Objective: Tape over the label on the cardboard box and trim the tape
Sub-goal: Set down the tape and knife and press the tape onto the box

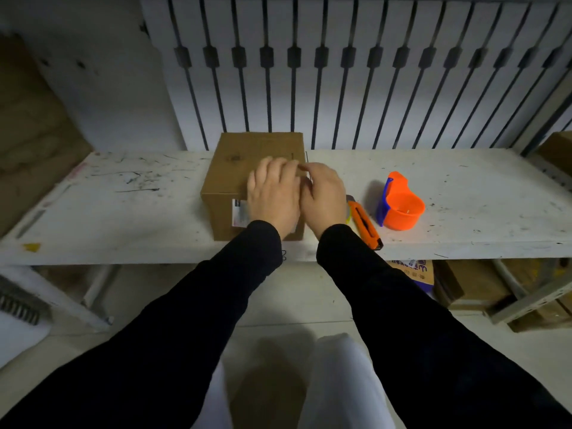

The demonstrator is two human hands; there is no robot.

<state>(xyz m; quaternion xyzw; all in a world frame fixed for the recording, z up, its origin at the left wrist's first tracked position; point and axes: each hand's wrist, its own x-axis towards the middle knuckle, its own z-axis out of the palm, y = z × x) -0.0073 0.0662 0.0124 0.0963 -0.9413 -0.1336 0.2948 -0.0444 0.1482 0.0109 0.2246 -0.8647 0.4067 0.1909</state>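
A: Where does the cardboard box point(247, 168) sit?

B: On the white shelf point(123, 212), near its front edge and about midway along. The label point(240, 213) is on the face turned toward the person, low down; only its left strip shows, since the rest lies behind the left hand point(274, 196).

A: What are the hands doing?

B: The left hand lies flat and open, fingers spread over the box's top front edge, gripping nothing. The right hand point(323, 196) is just beside it, touching it, fingers curled and thumb and forefinger pinched together at the box's right top edge. Whether it pinches a tape end cannot be told.

A: How far along is the job?

B: Hard to say. No tape can be made out on the box. The orange tape dispenser point(400, 205) stands to the right on the shelf, apart from both hands, and the orange utility knife point(366, 226) lies between it and the box, untouched. Trimming probably remains; pressing tape down may be the step in hand.

A: Anything else unclear?

B: Most of the label and the box's right front corner are covered by hands and black sleeves point(216, 305).
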